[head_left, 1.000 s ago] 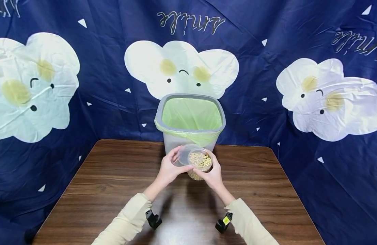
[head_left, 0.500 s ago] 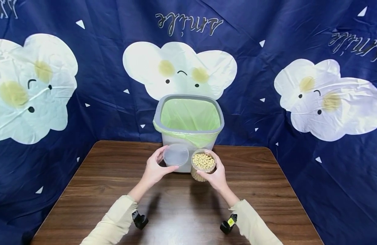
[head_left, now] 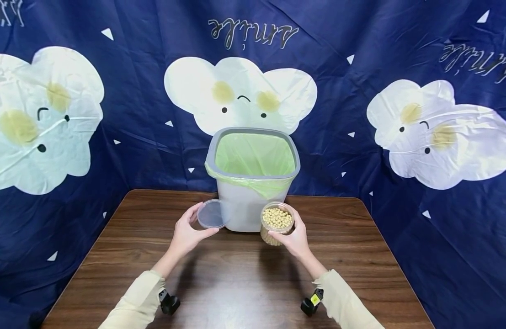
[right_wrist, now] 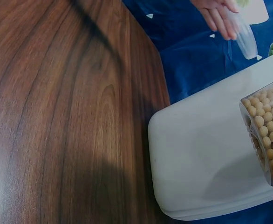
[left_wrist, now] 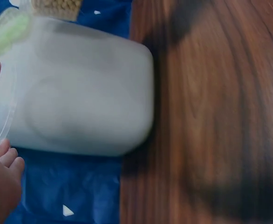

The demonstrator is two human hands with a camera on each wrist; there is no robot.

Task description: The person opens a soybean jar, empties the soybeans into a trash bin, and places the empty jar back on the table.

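Note:
My left hand (head_left: 186, 234) holds a round clear plastic lid (head_left: 213, 214) by its edge, between thumb and fingers, to the left of the bin's front. In the left wrist view the lid (left_wrist: 1, 105) shows only partly at the left edge. My right hand (head_left: 295, 235) grips a clear plastic jar (head_left: 273, 235) by its side, its top uncovered. Pale round soybeans (head_left: 277, 218) fill the jar almost to the rim. The right wrist view has the soybeans (right_wrist: 269, 121) showing through the jar's wall, raised over the table.
A light grey trash bin (head_left: 244, 205) stands at the table's back edge, behind both hands. Its mouth is lined with a green bag (head_left: 257, 153) under a grey rim. The brown wooden table (head_left: 236, 283) meets a blue cloth (head_left: 343, 36) printed with clouds.
The lid has come away from above the jar and moved left with my left hand. My right hand has shifted slightly right with the jar, leaving a wide gap between them.

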